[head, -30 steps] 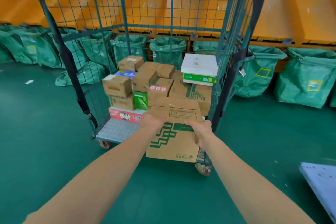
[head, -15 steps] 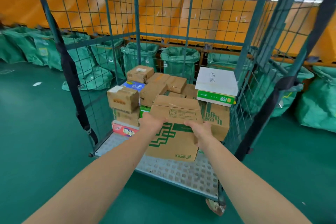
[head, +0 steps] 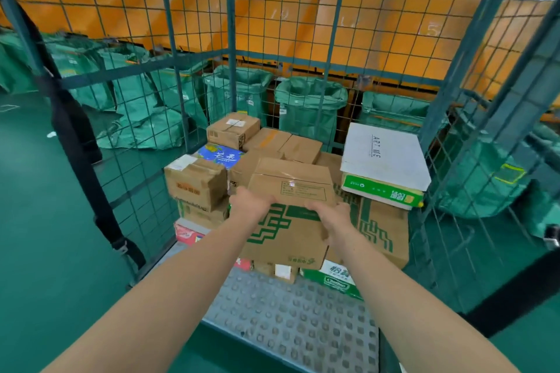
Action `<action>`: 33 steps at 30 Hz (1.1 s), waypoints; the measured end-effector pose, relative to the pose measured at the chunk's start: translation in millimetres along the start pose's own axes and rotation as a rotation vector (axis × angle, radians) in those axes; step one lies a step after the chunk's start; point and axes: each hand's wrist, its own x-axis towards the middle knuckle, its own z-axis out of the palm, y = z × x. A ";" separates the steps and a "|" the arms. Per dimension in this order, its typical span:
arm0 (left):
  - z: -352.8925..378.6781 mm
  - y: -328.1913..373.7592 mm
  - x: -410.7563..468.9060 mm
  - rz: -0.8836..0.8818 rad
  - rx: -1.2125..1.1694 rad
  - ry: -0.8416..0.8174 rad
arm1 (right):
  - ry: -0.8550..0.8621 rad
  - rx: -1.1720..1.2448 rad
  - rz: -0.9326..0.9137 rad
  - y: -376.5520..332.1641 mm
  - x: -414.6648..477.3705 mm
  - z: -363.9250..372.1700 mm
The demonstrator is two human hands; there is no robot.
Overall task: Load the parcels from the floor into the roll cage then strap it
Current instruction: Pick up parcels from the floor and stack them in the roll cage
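I hold a brown cardboard parcel (head: pixel 288 221) with green printing out in front of me, inside the open front of the green wire roll cage (head: pixel 231 39). My left hand (head: pixel 250 203) grips its upper left edge and my right hand (head: pixel 331 216) grips its upper right edge. The parcel hangs above the cage's studded metal floor (head: pixel 288 312), in front of several stacked parcels. Among them are a brown box (head: pixel 197 183) at the left and a white flat box (head: pixel 385 154) on a green one at the right. A black strap (head: pixel 75 142) hangs on the cage's left post.
Green mail sacks (head: pixel 309 106) stand behind the cage along an orange wall (head: pixel 303 24), with more at the left and at the right (head: pixel 485 179). A second black strap (head: pixel 512 294) crosses the lower right. Green floor (head: pixel 45 251) lies around the cage.
I have stepped closer to the cage. The parcel in my hands has moved forward over the cage floor, up against the stack. Both hands keep the same grip.
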 end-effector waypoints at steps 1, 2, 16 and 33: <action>3.6 2.2 14.8 -0.005 -0.006 -0.008 | 0.007 -0.006 0.003 -3.1 11.9 5.5; 6.3 4.8 30.4 -0.012 -0.010 -0.017 | 0.024 -0.014 0.004 -6.8 24.6 12.0; 26.9 84.6 269.8 0.104 0.045 -0.170 | 0.172 0.063 0.002 -82.7 195.8 111.9; 116.6 149.0 412.8 0.054 0.134 -0.182 | 0.199 0.070 0.028 -140.3 365.7 115.9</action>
